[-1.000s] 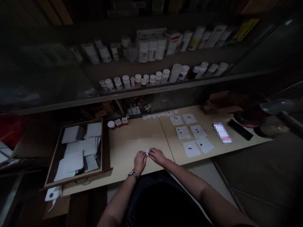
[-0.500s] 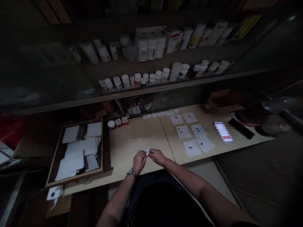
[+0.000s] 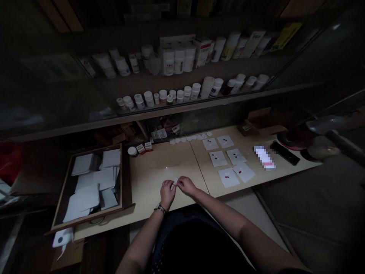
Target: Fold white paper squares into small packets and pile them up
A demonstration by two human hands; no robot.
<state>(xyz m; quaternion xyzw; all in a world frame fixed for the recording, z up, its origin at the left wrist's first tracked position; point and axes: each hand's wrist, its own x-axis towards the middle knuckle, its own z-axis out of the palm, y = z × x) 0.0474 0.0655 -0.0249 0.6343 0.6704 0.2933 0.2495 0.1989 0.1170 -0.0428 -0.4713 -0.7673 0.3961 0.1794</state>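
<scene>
Both hands meet over the front of the wooden counter (image 3: 154, 167), pinching a small folded white paper (image 3: 175, 181) between them. My left hand (image 3: 167, 192), with a watch on the wrist, grips its left side. On its right side are the closed fingers of my right hand (image 3: 186, 185). What the paper may contain is hidden. To the right, several flat white paper squares (image 3: 229, 182) lie in two columns, bearing red and white pills (image 3: 227, 176). A row of small folded paper packets (image 3: 188, 138) runs along the counter's back edge.
At left an open wooden drawer (image 3: 122, 182) holds stacks of white paper (image 3: 85, 198). A white jar (image 3: 132, 151) and small boxes (image 3: 145, 147) stand behind it. A lit phone (image 3: 264, 156), a dark phone (image 3: 285, 153) and a cardboard box (image 3: 253, 127) are at right. Bottles (image 3: 148, 99) line the shelf above.
The paper between my fingers shows less of itself, and my fingers have shifted slightly around it. The whole view has moved a little; the laid-out squares look unchanged.
</scene>
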